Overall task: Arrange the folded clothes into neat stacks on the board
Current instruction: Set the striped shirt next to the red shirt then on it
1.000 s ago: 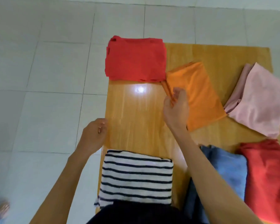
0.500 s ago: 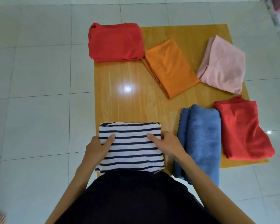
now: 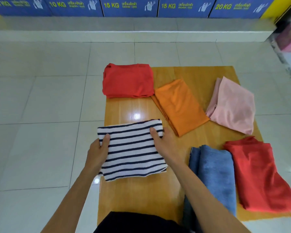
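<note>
A wooden board [image 3: 188, 73] lies on the tiled floor. The folded navy-and-white striped shirt [image 3: 131, 150] is held over the board's left side, my left hand [image 3: 98, 150] gripping its left edge and my right hand [image 3: 165, 143] its right edge. A folded red garment [image 3: 128, 80] sits at the far left corner. An orange one [image 3: 180, 105] lies slanted in the middle. A pink one [image 3: 232, 105] lies at the far right. A blue towel [image 3: 215, 175] and a second red garment [image 3: 257, 175] lie at the near right.
White floor tiles [image 3: 40, 115] surround the board. A low grey step [image 3: 141, 29] and blue panels [image 3: 129, 5] marked in kilograms run along the back. Something pink [image 3: 289, 39] stands at the far right. A dark garment [image 3: 133, 222] on my body fills the bottom edge.
My right hand left the orange garment and both hands took the striped shirt by its sides. The shirt has since moved forward from the board's near edge. The camera tilted up.
</note>
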